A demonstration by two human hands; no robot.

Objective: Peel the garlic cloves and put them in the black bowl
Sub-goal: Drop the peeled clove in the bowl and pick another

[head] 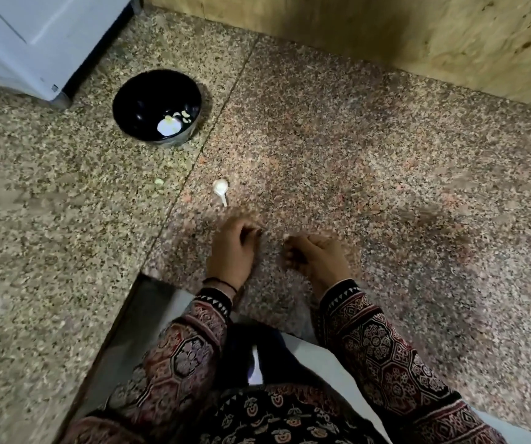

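Note:
The black bowl [136,91] stands on the speckled granite counter at the upper left, with a few pale peeled cloves [183,116] and a bright reflection inside. A small white garlic bulb [220,189] with its stem lies on the counter below and to the right of the bowl. My left hand [233,248] hovers just below the bulb with curled fingers. My right hand [314,254] is beside it, fingers curled inward; the frame is blurred and I cannot make out anything held in either hand.
A white appliance [33,43] stands at the back left, close behind the bowl. A tan wall [386,36] runs along the back. The counter has an inner corner edge [139,280] near my left wrist. A small pale scrap [159,181] lies left of the bulb.

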